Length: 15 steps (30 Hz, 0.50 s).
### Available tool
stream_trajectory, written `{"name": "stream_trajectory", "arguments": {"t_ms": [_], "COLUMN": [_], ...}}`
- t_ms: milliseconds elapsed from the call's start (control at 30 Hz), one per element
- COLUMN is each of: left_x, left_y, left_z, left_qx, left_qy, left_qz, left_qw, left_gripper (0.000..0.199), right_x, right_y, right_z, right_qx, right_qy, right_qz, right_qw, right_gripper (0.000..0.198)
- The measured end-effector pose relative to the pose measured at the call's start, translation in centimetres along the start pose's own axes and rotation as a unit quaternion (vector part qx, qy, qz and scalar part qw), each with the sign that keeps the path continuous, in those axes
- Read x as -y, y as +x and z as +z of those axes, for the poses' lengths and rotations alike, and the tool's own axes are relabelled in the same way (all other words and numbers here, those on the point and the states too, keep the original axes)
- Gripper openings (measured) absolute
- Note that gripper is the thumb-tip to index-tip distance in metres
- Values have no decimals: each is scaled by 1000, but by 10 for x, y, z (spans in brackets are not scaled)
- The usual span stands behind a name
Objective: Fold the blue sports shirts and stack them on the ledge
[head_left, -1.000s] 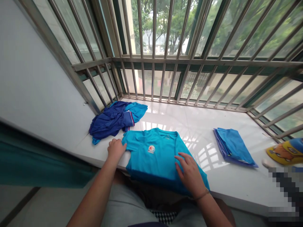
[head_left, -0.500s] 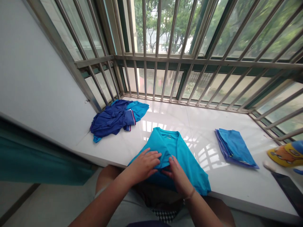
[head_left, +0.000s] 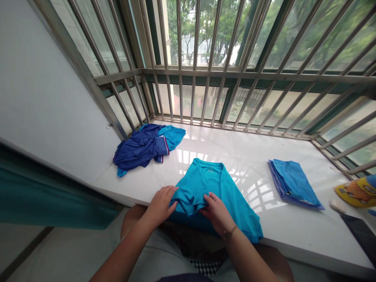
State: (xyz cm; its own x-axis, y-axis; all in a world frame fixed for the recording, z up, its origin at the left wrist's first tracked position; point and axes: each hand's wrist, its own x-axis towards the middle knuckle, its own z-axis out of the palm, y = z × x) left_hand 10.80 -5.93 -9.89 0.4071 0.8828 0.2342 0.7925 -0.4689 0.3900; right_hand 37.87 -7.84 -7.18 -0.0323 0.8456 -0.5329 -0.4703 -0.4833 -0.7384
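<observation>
A turquoise long-sleeved shirt [head_left: 216, 181] lies at the counter's front edge, its neckline away from me. Its left sleeve is folded inward across the front and bunched into creases. My left hand [head_left: 162, 205] is at the fold's left edge, fingers on top and thumb lower down, with fabric between them. Over the shirt's middle, my right hand [head_left: 216, 213] pinches the end of the folded sleeve between thumb and fingers. The right sleeve spreads toward the counter's front edge. The shirt's lower part drops into shadow behind my hands.
A crumpled heap of dark blue clothing [head_left: 138, 149] with turquoise cloth lies at the left. Folded blue garments [head_left: 295, 182] rest on the right of the white counter [head_left: 211, 141]. Further right are a yellow cartoon-printed object [head_left: 357, 192] and a dark phone-like slab [head_left: 358, 237]. Metal bars [head_left: 194, 98] line the window.
My left hand has slid left from the shirt's middle to the edge of the fold. The folded sleeve has become more bunched. My right hand stays at the sleeve end, nearly in place.
</observation>
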Motion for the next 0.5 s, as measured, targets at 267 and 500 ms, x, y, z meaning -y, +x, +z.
{"name": "stream_trajectory", "arguments": {"t_ms": [267, 500], "left_x": [-14, 27], "left_y": [19, 33], "left_z": [4, -3], "left_qx": [19, -17], "left_qy": [50, -25], "left_qz": [-58, -116], "left_qw": [997, 993], "left_gripper": [47, 50], "right_x": [35, 25], "right_y": [1, -2], "right_z": [38, 33], "right_qx": [73, 75], "right_qy": [183, 2], "right_qz": [40, 54], "right_qw": [980, 996], "right_gripper": [43, 53]}}
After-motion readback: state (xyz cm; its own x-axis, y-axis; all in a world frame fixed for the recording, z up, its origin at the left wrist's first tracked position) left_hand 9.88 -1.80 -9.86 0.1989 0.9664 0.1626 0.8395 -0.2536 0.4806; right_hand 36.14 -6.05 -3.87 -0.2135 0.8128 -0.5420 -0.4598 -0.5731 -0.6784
